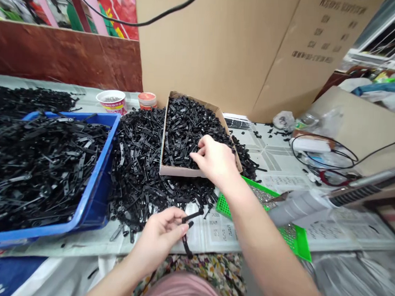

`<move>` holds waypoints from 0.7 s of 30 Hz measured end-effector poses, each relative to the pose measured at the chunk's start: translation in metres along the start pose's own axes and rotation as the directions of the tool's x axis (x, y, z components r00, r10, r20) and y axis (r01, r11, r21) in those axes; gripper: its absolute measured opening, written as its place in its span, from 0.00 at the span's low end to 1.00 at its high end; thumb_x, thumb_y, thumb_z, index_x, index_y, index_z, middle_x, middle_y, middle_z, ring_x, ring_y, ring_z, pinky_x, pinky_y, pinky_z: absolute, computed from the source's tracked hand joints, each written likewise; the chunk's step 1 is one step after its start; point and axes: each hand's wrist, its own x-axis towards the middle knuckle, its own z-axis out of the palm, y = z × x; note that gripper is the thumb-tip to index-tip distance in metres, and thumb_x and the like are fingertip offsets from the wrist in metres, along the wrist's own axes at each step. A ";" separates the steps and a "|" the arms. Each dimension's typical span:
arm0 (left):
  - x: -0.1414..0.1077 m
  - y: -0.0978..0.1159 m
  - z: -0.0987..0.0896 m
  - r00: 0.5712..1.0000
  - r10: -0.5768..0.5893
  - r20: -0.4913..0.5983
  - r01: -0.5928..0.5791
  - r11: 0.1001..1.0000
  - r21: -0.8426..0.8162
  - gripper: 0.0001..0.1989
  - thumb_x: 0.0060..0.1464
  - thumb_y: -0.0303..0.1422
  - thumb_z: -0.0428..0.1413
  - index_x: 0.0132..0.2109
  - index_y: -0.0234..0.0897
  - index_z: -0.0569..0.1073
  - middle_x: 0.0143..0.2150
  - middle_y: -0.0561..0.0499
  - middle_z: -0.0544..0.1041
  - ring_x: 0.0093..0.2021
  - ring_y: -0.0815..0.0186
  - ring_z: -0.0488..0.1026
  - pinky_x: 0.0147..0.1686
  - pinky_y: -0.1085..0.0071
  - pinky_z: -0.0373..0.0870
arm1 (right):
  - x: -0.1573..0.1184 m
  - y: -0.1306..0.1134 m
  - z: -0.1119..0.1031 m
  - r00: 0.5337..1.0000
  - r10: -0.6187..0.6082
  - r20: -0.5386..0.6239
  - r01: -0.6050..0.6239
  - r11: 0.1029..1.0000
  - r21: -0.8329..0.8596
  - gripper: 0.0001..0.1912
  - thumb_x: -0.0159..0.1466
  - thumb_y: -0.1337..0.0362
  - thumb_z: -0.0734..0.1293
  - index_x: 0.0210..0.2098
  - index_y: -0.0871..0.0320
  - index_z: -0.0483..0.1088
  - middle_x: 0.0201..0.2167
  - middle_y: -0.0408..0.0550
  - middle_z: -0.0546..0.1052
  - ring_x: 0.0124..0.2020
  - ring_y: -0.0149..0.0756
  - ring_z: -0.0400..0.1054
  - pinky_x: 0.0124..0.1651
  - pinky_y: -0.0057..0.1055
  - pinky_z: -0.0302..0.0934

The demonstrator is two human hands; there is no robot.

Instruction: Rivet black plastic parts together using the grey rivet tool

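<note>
My left hand [162, 235] is closed around a couple of slim black plastic parts [193, 216], which stick out past the thumb and fingertips near the table's front edge. Over the shallow cardboard box [183, 170], my right hand [215, 158] reaches down with thumb and fingers bent close together. Small black plastic pieces [188, 125] fill that box. Whether the right fingertips hold one of them I cannot make out. A loose heap of similar black parts [139, 171] surrounds the box, left and front.
A blue bin [98, 173] full of black parts stands at left. Under my right forearm lies a green tray [300, 244] with small metal pieces, beside a grey-handled tool [300, 208]. A paper bowl [112, 100] and a red-topped tub [147, 100] stand behind. Tall cardboard [216, 47] backs the table.
</note>
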 end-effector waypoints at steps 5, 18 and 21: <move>0.005 0.003 0.003 0.999 -0.023 -0.045 0.019 0.995 -0.099 0.08 0.47 0.33 0.60 0.34 0.35 0.72 0.25 0.56 0.67 0.25 0.72 0.65 0.28 0.75 0.62 | 0.017 0.000 0.010 0.990 -0.031 0.136 0.041 0.997 -0.073 0.11 0.54 0.65 0.69 0.36 0.56 0.65 0.32 0.48 0.75 0.32 0.37 0.69 0.34 0.31 0.60; 0.012 0.013 0.017 0.995 0.018 -0.098 -0.036 0.982 -0.185 0.10 0.45 0.33 0.61 0.34 0.33 0.73 0.25 0.54 0.71 0.26 0.72 0.67 0.29 0.75 0.61 | 0.017 0.008 -0.015 0.968 -0.183 0.169 0.212 0.961 -0.176 0.20 0.53 0.76 0.66 0.44 0.58 0.68 0.31 0.49 0.75 0.35 0.41 0.70 0.38 0.34 0.61; 0.012 0.014 0.019 0.990 0.005 -0.140 -0.038 0.972 -0.232 0.10 0.44 0.33 0.62 0.34 0.33 0.72 0.23 0.56 0.70 0.25 0.73 0.67 0.28 0.76 0.61 | 0.011 0.005 -0.032 0.972 -0.137 0.191 0.182 0.952 -0.245 0.18 0.52 0.78 0.66 0.40 0.58 0.73 0.30 0.53 0.74 0.37 0.49 0.70 0.40 0.43 0.61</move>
